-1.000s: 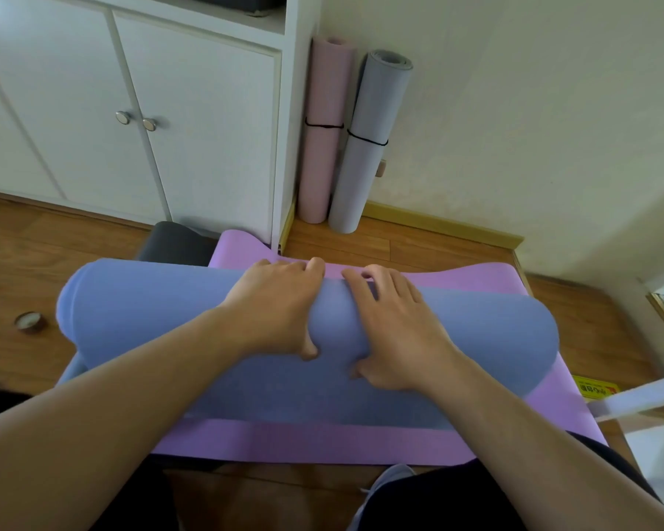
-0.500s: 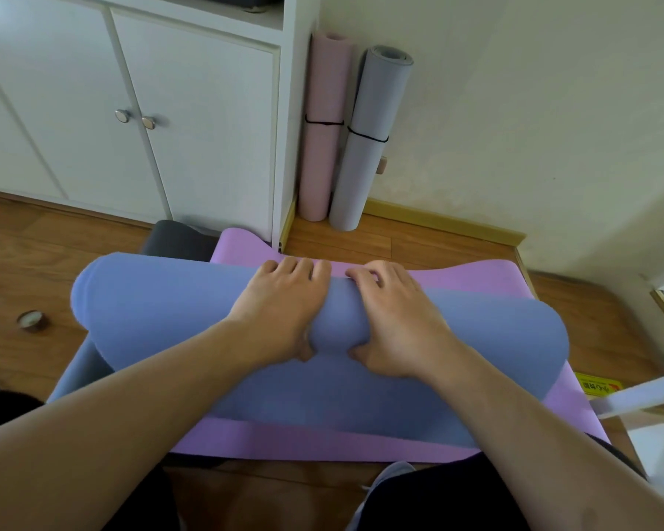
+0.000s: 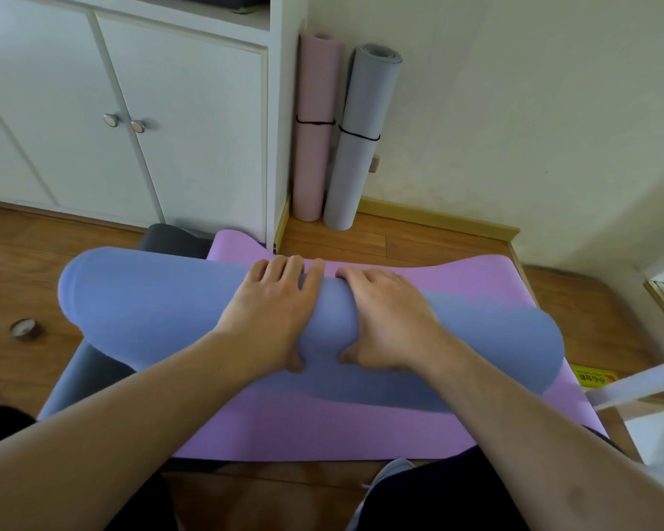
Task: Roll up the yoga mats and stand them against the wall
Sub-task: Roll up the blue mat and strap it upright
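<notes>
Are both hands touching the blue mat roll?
Touching. The head view shows the left hand and right hand gripping the blue mat roll, fingers over it, thumbs underneath.

The blue roll (image 3: 162, 304) hides much of the purple mat (image 3: 322, 427); a dark mat (image 3: 169, 241) peeks from behind it. The yellow label (image 3: 595, 377) is too blurred to read.

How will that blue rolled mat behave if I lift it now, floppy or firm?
Probably soft and springy: the blue mat dents where the left hand and right hand grip it. With no strap visible, unlike the grey mat at the wall, it may unroll. Being round, it could roll on the purple mat.
</notes>
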### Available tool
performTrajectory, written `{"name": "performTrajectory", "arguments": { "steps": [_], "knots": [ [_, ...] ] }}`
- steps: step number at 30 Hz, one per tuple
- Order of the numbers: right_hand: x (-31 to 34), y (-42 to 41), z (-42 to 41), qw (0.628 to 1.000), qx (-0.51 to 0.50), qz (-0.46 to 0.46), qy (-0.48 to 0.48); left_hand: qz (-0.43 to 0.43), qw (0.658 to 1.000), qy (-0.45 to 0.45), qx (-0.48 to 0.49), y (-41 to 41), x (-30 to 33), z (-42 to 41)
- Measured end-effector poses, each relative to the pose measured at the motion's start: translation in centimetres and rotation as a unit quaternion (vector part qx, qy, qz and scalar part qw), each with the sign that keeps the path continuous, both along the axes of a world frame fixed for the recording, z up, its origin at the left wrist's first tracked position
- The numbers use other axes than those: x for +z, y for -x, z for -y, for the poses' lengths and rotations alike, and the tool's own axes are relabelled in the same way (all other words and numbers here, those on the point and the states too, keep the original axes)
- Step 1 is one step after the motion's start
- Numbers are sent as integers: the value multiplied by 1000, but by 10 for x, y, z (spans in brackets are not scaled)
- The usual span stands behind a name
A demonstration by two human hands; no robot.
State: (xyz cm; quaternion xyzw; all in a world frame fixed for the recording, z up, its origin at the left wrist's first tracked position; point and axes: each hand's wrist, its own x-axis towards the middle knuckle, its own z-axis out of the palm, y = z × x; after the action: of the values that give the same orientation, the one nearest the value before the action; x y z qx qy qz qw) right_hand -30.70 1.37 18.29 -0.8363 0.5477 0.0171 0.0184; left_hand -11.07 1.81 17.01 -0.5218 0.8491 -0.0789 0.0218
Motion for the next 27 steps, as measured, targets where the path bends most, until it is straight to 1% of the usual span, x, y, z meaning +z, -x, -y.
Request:
{"name": "performTrajectory", "arguments": {
  "steps": [2, 4, 7, 9, 12, 15, 17, 21, 23, 25, 27],
  "knots": [
    [0, -2, -2, 1000, -11, 8, -23, 3, 1000, -1, -6, 1, -5, 3],
    [-2, -3, -5, 1000, -6, -1, -29, -14, 1000, -18, -16, 0, -4, 6],
    [-2, -2, -8, 999, 22, -38, -6, -50, 997, -48, -19, -4, 4, 11],
    [-3, -2, -7, 998, 21, -60, -1, -70, 995, -68, -13, -7, 7, 14],
    [-4, -3, -4, 998, 19, -53, 12, -76, 993, -93, -7, -10, 9, 14],
    [-2, -2, -1, 999, 16, -43, 25, -30, 997, -63, 13, -5, 5, 4],
    [1, 0, 0, 1000, -3, -29, 0, 2, 999, -39, 26, 0, -1, -2],
    [4, 6, 2, 995, -49, 6, -81, -9, 1000, -8, -10, 6, -8, -2],
    [3, 6, -1, 995, -41, 19, -92, -19, 999, -16, -20, 6, -5, 3],
    [0, 4, -6, 999, 3, 5, -54, -34, 999, -41, -13, 3, 1, 8],
    [-5, 1, -10, 999, 40, -29, -1, -49, 996, -77, 7, -2, 8, 15]
  ]
}}
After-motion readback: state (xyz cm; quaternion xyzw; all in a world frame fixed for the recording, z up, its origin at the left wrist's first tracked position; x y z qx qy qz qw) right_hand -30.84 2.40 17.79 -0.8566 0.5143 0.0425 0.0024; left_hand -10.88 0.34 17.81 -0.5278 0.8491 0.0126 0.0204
